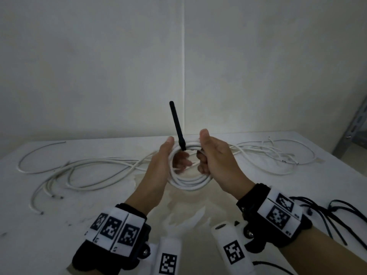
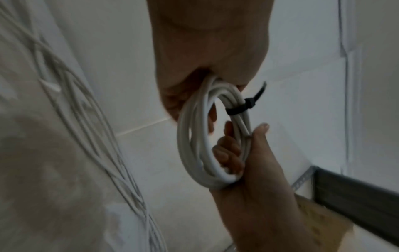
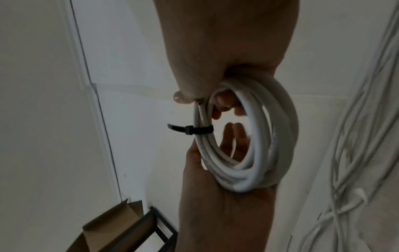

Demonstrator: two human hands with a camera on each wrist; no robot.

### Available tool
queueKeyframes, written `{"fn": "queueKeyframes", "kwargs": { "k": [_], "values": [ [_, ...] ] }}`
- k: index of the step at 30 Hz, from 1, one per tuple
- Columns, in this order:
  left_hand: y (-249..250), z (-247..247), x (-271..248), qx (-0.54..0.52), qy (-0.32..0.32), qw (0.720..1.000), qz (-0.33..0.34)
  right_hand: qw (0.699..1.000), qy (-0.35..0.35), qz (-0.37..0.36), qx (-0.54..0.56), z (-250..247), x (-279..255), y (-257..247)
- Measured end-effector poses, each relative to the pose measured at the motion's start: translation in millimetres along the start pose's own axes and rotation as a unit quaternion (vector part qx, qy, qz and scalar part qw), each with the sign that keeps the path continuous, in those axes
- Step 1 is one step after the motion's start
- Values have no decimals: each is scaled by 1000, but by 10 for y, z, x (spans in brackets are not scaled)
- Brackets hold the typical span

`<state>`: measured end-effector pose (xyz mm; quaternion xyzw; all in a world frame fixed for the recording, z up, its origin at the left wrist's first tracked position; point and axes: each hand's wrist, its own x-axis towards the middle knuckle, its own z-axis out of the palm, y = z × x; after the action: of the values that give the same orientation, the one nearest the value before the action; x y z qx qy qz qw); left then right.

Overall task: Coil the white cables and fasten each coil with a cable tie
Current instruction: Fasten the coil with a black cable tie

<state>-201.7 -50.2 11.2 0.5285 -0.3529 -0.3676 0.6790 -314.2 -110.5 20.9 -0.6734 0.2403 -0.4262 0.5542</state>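
white cable coil [image 1: 189,182]: several loops, held upright above the white table [image 1: 79,205] between both hands, in front of the person. black cable tie [image 1: 177,126]: cinched round the top of the coil, its long tail standing up and leaning slightly left; in the left wrist view the band and its head show tight on the strands. left hand [image 1: 158,165]: on the coil's left side, fingers curled through the ring, thumb along the outer edge, gripping the loops. right hand [image 1: 216,161]: on the right side, fingers wrapped round the bundle, thumb raised on top, just beside the tie. loose white cables [image 1: 83,167]: uncoiled, spread across the table behind the hands, left and right. spare black ties [image 1: 327,213]: a bunch lying by the right wrist.
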Motion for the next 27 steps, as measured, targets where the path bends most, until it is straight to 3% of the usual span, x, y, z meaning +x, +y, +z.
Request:
{"fn": "queueKeyframes", "kwargs": {
  "k": [3, 8, 10, 14, 18, 21, 24, 27],
  "values": [
    [8, -98, -52, -134, -48, 986, -91, 998, 56, 21, 19, 120, 36, 66],
    [21, -23, -107, -116, 76, 989, -42, 995, 97, 31, -8, 314, 84, 171],
    [16, -41, -84, -96, 120, 988, -34, 996, 83, 36, 3, 382, 60, 153],
    [-25, -211, -7, -65, 159, 984, -42, 997, -18, 71, 22, 455, -48, 94],
    [-83, -195, -55, -30, 142, 989, -15, 997, 36, 64, 0, 476, 5, 161],
    [-114, -211, -132, 29, 93, 995, 23, 994, 75, 72, -32, 474, 111, 254],
    [-137, -349, -180, 127, 54, 986, 93, 992, 80, 55, -83, 495, 168, 326],
    [-179, -517, -157, 156, 69, 980, 104, 995, 51, 59, -65, 628, 154, 324]
  ]
}}
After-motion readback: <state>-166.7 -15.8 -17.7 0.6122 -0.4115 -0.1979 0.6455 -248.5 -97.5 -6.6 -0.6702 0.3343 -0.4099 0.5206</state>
